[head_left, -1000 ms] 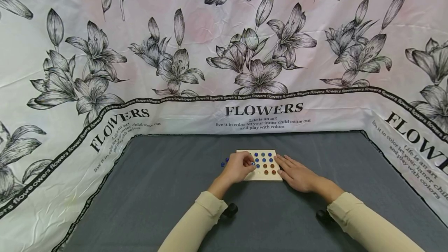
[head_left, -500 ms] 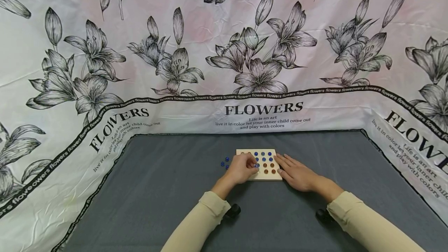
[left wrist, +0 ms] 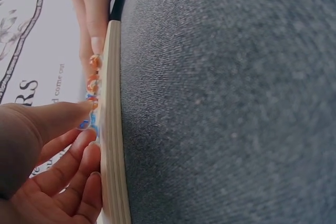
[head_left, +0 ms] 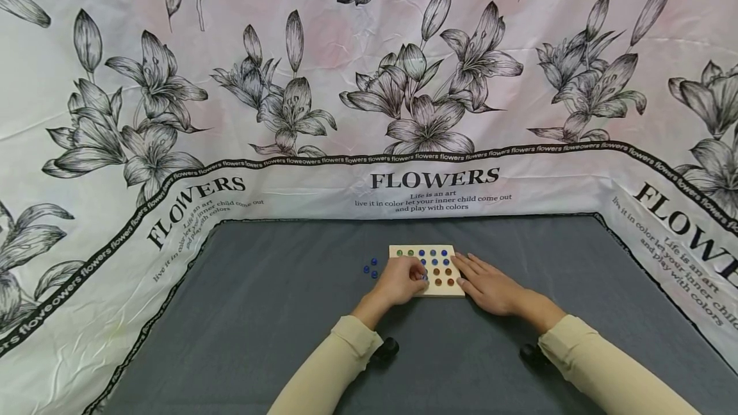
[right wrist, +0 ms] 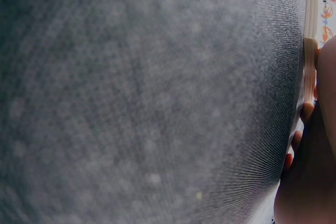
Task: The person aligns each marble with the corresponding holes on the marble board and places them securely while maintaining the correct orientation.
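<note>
The far cloth (head_left: pixel 311 200) reads "FLOWERS" and "play with colors". On your counter (head_left: pixel 259 312), your right hand (head_left: pixel 490 287), fingers straight, touches the right edge of the board (head_left: pixel 441 291); your left hand (head_left: pixel 398 282) pinches a blue marble (left wrist: pixel 84 125) at the board's near part.

1. Here's the board (left wrist: pixel 114 119), pale wood by its look, fine parallel lines along its smooth edge!
2. Orange pieces (left wrist: pixel 93 84) gleam, glassy and translucent; blue pieces (head_left: pixel 374 262) look glossy too.
3. The worktop (left wrist: pixel 226 103): matt grey cloth, finely ribbed!
4. And there's the printed backdrop (head_left: pixel 314 187), creased fabric with a satiny sheen.
5. Cream sleeves (head_left: pixel 328 367): smooth, matt cloth.
</note>
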{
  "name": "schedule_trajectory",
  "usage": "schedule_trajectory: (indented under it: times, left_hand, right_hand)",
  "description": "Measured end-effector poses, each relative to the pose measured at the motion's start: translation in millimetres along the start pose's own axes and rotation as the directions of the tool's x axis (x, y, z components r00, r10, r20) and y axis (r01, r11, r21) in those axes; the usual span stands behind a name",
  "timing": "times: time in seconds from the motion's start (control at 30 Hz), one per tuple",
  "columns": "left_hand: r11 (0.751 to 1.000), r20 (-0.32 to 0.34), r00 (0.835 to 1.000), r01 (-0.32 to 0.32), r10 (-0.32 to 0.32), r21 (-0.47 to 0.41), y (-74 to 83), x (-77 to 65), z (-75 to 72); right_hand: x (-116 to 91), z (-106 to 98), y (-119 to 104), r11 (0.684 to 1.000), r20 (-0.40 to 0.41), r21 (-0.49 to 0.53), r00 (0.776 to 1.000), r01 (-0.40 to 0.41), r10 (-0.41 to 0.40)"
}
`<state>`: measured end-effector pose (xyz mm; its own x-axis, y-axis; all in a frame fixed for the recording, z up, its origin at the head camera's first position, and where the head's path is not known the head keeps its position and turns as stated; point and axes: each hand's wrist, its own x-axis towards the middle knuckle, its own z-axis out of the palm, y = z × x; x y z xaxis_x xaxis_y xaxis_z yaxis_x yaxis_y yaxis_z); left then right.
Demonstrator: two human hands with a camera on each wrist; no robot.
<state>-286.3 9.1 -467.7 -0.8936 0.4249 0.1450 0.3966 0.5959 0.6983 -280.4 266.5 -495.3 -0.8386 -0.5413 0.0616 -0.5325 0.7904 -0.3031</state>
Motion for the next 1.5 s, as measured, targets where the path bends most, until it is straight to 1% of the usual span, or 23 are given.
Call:
schedule_trajectory:
  times: [0.27,0.47,0.77,0.9,1.0,1.17,1.37,1.5]
  left_hand:
    - [1.000,0.011,1.000,0.018,-0.018,0.023,-1.1,-0.3,2.1]
    - [1.000,0.010,1.000,0.023,-0.023,0.020,-0.4,-2.0,2.5]
    - [0.999,0.014,1.000,0.018,-0.019,0.030,-0.2,-3.1,1.4]
    - [0.999,0.021,1.000,-0.006,0.005,0.039,-0.3,-3.8,0.1]
    - [0.998,0.033,0.999,-0.037,0.036,0.041,1.3,-5.8,-3.7]
    - [0.996,0.056,0.995,-0.081,0.079,0.033,5.4,-12.5,-15.0]
    - [0.995,0.061,0.994,-0.093,0.090,0.041,2.6,-21.7,-29.1]
    - [0.995,0.044,0.995,-0.095,0.094,0.043,-2.8,-28.7,-40.9]
  right_hand:
    - [0.2,-1.8,-4.7,1.000,0.010,-0.002,1.000,0.001,-0.001]
    - [0.6,-1.3,-5.0,1.000,0.009,0.003,1.000,0.001,-0.001]
    - [0.9,-0.3,-4.0,1.000,0.007,0.003,1.000,0.000,0.000]
    - [1.4,1.7,-0.2,1.000,0.004,0.006,1.000,-0.001,0.001]
    - [1.8,3.4,3.0,1.000,0.009,0.007,1.000,-0.010,0.010]
    - [1.8,4.4,6.1,1.000,0.004,0.007,1.000,-0.017,0.017]
    - [2.4,5.2,7.2,0.999,0.019,0.018,0.999,-0.030,0.030]
    - [3.0,4.3,7.0,1.000,0.027,0.018,0.999,-0.024,0.024]
